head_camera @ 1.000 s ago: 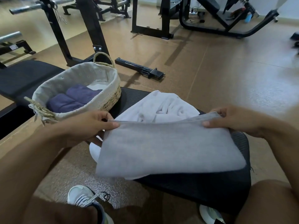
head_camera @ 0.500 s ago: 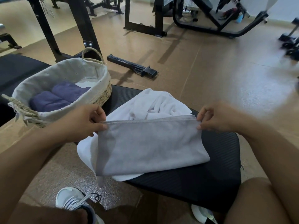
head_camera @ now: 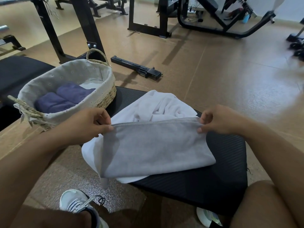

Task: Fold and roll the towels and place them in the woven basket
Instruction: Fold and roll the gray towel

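Soft daylight — right edge blurred.

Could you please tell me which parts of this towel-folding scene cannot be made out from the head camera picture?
- White towel: head view; its near part lies under the grey towel, so its extent is hidden.
- Woven basket: head view; its near wall hides the ends of the two purple towels, and the left hand covers its near rim.
- Equipment at the right edge: head view, blurred and cut off.

Folded grey terry towel (head_camera: 154, 147) overlying crumpled white towel (head_camera: 162, 106); lined woven basket (head_camera: 105, 96) at ten o'clock holds two rolled navy towels (head_camera: 64, 97)
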### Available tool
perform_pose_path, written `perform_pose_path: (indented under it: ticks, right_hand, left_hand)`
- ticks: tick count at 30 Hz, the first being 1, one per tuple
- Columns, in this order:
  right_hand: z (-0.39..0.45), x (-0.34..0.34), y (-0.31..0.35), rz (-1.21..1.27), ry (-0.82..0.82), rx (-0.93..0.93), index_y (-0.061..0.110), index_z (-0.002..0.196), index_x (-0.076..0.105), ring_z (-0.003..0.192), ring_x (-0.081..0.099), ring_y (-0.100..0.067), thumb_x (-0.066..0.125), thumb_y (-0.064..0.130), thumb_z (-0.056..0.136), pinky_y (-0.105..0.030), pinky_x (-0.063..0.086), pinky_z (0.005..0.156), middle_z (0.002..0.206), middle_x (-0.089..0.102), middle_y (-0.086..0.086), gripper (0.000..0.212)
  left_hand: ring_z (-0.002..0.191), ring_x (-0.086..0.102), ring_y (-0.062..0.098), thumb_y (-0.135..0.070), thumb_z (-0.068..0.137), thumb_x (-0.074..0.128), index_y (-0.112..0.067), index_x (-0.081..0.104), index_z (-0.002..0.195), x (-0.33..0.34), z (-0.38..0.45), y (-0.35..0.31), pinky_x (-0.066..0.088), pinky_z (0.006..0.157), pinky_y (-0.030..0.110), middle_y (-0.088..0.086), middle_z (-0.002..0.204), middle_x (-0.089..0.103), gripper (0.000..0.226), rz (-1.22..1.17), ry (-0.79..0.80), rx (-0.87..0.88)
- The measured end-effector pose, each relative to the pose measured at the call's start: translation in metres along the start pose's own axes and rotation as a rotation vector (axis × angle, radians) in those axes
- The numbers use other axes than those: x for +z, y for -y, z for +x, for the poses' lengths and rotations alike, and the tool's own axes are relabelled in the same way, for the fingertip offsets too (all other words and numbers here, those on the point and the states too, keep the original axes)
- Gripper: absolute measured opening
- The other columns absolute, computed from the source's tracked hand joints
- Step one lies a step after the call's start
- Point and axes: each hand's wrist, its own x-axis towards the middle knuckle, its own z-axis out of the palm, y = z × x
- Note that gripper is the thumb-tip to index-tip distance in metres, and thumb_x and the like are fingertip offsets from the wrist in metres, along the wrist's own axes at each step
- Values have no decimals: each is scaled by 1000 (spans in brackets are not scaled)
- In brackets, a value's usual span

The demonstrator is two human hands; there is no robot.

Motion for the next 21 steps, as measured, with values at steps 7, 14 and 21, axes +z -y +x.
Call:
perform_pose_path:
  ticks: [7, 14, 21]
  right_hand:
    - [-5, -2, -1, 404, -6, -69, 8, 84, 66, 58, 60, -2, 84, 19, 80, -14, 50, 53, 69, 71, -3, 22]
    - [9, 4, -9, 342, -54, -65, 21, 93, 71, 57, 61, 2, 82, 24, 83, -19, 47, 61, 65, 73, 11, 15]
    - [15, 6, -11, 220, 12, -77, 28, 89, 76, 60, 62, -7, 83, 33, 81, -24, 46, 63, 70, 73, 6, 12]
  left_hand:
    - [78, 72, 26, -20, 85, 80, -22, 68, 79, -1, -1, 3, 61, 78, 48, -6, 73, 75, 13, 30, -2, -7]
    - [56, 66, 0, -15, 93, 70, -12, 67, 85, 3, 3, 3, 48, 49, 14, 2, 74, 74, 9, 39, -34, -72]
    - [75, 72, 21, -15, 97, 65, -10, 66, 90, 4, 4, 4, 58, 69, 32, 6, 80, 75, 9, 12, 6, -99]
